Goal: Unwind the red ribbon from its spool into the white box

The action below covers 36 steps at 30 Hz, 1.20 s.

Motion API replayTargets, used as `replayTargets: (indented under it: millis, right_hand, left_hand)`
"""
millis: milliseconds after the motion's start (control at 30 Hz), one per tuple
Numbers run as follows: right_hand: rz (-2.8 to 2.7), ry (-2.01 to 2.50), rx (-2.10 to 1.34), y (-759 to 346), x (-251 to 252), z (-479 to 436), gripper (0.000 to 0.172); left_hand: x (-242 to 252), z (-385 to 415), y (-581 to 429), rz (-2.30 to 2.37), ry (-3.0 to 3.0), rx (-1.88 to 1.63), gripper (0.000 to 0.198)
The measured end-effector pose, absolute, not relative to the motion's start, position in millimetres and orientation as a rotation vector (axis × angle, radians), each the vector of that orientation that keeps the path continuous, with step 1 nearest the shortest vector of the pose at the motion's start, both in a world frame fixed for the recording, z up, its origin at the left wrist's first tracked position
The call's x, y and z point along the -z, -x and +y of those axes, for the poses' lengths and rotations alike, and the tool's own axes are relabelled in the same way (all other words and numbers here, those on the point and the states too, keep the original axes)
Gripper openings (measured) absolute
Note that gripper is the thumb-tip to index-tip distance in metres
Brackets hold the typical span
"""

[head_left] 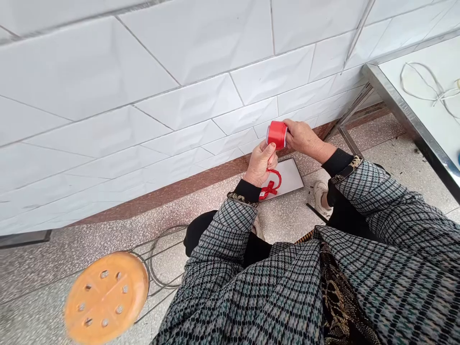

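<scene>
A spool of red ribbon (277,133) is held up between my two hands, in front of the tiled wall. My left hand (261,163) is closed at its lower left, the thumb resting near the spool's lower edge; red ribbon shows just below the fist. At the spool's right end, my right hand (302,138) grips it, with part of the fingers hidden behind. Underneath, on the floor, lies a white rectangular board (292,179). A loop of red ribbon (270,189) with a knot or bow shows over it, partly hidden by my left wrist.
An orange round stool (108,297) with metal legs stands at the lower left. At the right is a metal-edged table (406,103) with a white cable (427,88) on it. White wall tiles (201,108) rise close ahead, above the speckled floor (158,211).
</scene>
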State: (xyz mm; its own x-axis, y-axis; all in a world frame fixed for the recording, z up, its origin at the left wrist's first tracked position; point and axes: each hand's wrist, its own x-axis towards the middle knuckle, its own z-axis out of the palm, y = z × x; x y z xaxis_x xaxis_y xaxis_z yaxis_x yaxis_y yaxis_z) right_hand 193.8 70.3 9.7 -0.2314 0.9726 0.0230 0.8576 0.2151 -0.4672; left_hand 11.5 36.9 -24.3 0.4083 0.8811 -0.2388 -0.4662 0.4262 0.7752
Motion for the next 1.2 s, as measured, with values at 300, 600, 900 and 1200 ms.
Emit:
replayTargets:
  millis: [300,600,900,1200]
  right_hand:
    - [-1.883,1.755,-0.82,-196,-8,74,0.017]
    - [-1.037,1.585,-1.597,-176,-25,65,0.043]
    - [-0.905,1.474,-1.992,-183,-26,64,0.041]
    - [-0.952,1.261,-2.29,-186,-12,61,0.034]
  left_hand:
    - [29,29,-25,0.777,-0.69,-1.032,0.047]
    - [28,22,-28,0.78,-0.722,-0.945,0.061]
    - [34,38,-12,0.762,-0.897,-0.883,0.091]
    - [39,44,-2,0.716,-0.97,-0.858,0.118]
